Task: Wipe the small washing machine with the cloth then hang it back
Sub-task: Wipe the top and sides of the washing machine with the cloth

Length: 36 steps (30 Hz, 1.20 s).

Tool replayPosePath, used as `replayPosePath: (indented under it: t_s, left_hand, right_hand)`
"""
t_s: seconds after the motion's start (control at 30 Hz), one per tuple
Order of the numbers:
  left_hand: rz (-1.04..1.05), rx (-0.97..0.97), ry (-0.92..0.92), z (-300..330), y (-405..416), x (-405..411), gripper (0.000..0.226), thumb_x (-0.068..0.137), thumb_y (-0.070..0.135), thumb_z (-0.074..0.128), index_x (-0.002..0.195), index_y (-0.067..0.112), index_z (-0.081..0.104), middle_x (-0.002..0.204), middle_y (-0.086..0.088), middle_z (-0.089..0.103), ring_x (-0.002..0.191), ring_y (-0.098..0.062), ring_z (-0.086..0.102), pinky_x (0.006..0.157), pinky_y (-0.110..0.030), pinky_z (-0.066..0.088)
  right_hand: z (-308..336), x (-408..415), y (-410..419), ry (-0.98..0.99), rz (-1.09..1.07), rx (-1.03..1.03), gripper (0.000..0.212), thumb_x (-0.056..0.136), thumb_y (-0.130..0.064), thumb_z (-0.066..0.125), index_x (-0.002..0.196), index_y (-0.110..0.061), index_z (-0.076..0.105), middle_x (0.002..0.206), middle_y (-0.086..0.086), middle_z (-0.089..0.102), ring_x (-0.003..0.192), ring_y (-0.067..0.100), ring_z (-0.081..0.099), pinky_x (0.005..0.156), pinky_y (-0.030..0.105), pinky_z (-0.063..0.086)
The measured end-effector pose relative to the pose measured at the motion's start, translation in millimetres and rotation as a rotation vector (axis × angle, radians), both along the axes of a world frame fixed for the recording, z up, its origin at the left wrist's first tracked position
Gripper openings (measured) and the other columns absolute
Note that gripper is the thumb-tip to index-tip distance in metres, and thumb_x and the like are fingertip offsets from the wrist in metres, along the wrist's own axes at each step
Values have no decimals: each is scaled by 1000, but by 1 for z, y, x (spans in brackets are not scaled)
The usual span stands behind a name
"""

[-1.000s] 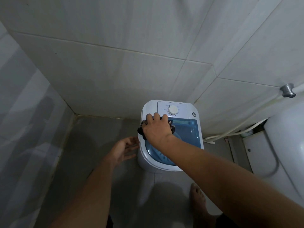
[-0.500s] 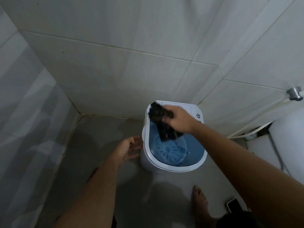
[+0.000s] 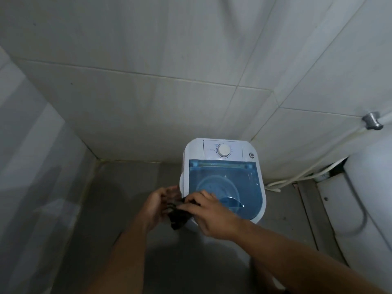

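While both hands, left hand (image 3: 158,205) and right hand (image 3: 209,215), pinch the dark cloth (image 3: 178,217) between them, the mini washing machine (image 3: 222,181) lies at 1 o'clock, right hand nearer.

washing machine (image 3: 222,179) in the corner, toilet (image 3: 364,209) right of it.

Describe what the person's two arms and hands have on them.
Both forearms are bare as far as the frame shows: no sleeves, gloves, watch or bracelet visible. The left hand and right hand show no rings that I can make out; the dim light limits detail.
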<state>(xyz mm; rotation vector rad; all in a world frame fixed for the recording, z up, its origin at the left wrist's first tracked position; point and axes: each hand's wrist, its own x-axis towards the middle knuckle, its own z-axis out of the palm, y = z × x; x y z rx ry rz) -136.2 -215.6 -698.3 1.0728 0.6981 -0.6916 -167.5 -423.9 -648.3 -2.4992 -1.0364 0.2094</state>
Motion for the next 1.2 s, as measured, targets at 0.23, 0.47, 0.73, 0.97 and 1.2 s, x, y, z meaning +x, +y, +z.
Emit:
replayPosePath:
  t_s: [0.23,0.47,0.73,0.97,1.2]
  left_hand:
    - [-124,146,-93,15,-12,-1,31,97,22,57,126,16,65,122,-13,71,109,-25,66,90,-36,49]
    - [-25,47,29,8,-9,3,45,93,17,37,128,12,65,127,-10,67,113,-25,61,107,-47,41]
    - [117,-89,71,-1,0,-2,47,97,29,30,122,9,65,123,-16,69,109,-35,63,89,-44,49]
    - [27,-1,72,-1,-5,3,48,90,16,36,128,10,64,132,-15,65,118,-33,60,93,-43,48]
    - [-44,-3,20,5,-4,5,58,80,14,36,131,16,64,138,-16,61,134,-35,50,110,-54,38]
  right_hand:
    - [40,141,-18,-132,-525,-50,58,88,-6,57,144,-19,51,126,12,54,108,34,52,91,50,50]
    - [3,128,34,-219,-415,-286,74,74,-5,64,144,-25,48,130,14,51,107,39,49,84,46,40]
    - [11,25,8,-75,126,-299,54,92,-21,46,144,-31,45,133,9,49,115,31,47,91,46,43]
    - [41,99,-17,-153,112,-201,54,90,-16,58,142,-25,49,126,9,56,108,30,54,89,44,50]
    - [17,170,20,-175,-499,-301,60,81,-11,60,139,-21,51,132,11,49,113,35,46,87,46,46]
